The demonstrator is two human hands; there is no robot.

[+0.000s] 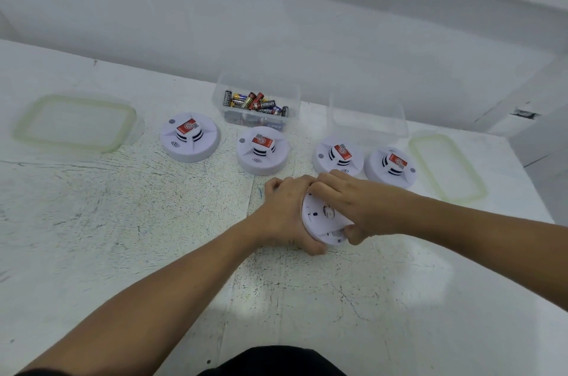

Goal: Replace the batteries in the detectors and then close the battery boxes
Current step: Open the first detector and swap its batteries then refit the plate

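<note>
A white round detector [322,219] is turned back side up in the middle of the table. My left hand [285,213] grips its left rim, fingers curled round the edge. My right hand [353,206] grips its right side, thumb under the near edge by a printed label. Several other white detectors with red labels stand in a row behind: one [190,136] at the left, one [262,150] in the middle, and two [338,156] [391,167] at the right. A clear box of batteries [256,105] stands behind the row.
A second clear box [368,117] stands at the back right, apparently with nothing in it. Two green-rimmed lids lie flat, one [75,122] at the far left and one [447,166] at the far right. A white wall rises just behind the table.
</note>
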